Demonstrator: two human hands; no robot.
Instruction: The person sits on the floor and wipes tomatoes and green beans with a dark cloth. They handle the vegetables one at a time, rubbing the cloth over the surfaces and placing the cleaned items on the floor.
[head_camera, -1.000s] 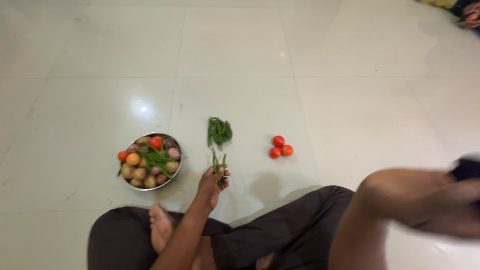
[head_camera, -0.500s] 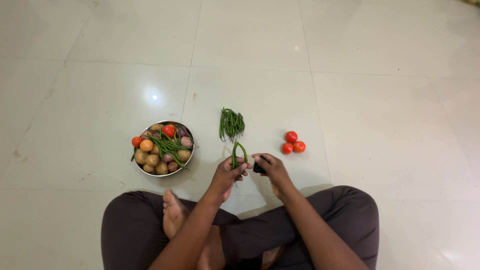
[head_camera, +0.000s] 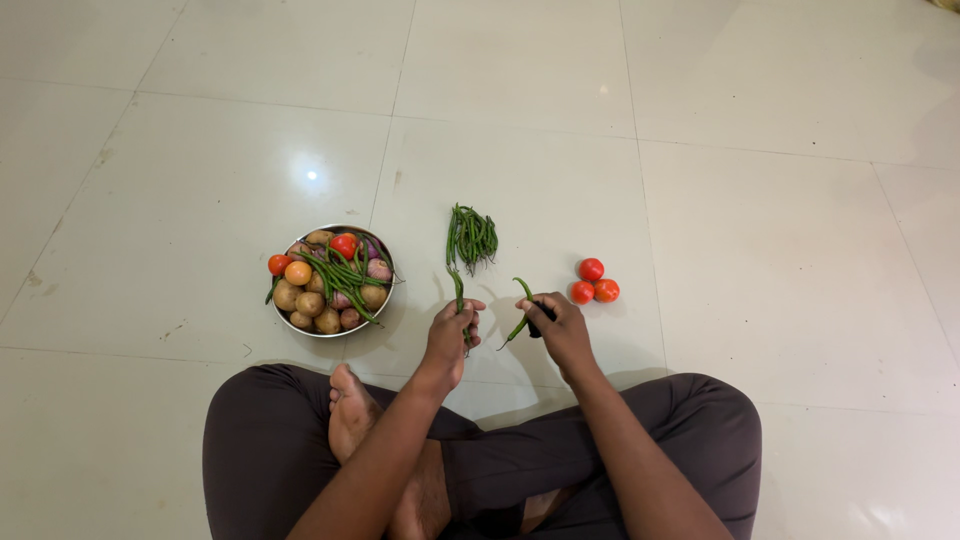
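Note:
I sit cross-legged on a pale tiled floor. My left hand (head_camera: 452, 333) is closed on a few green beans (head_camera: 459, 292) that stick up out of the fist. My right hand (head_camera: 560, 326) grips a single green bean (head_camera: 522, 310) together with a small dark object whose kind I cannot make out. Just beyond the hands lies a pile of green beans (head_camera: 470, 236) on the floor. Three red tomatoes (head_camera: 595, 284) sit to the right of my right hand.
A steel bowl (head_camera: 381, 313) at the left holds potatoes, tomatoes, onions and more green beans. My bare foot (head_camera: 350, 418) and dark trousers (head_camera: 610, 450) fill the lower part of the view.
My right arm swung in from the right edge and now meets the left hand. One bean has passed from the left-hand bunch into the right hand. The view shifted slightly.

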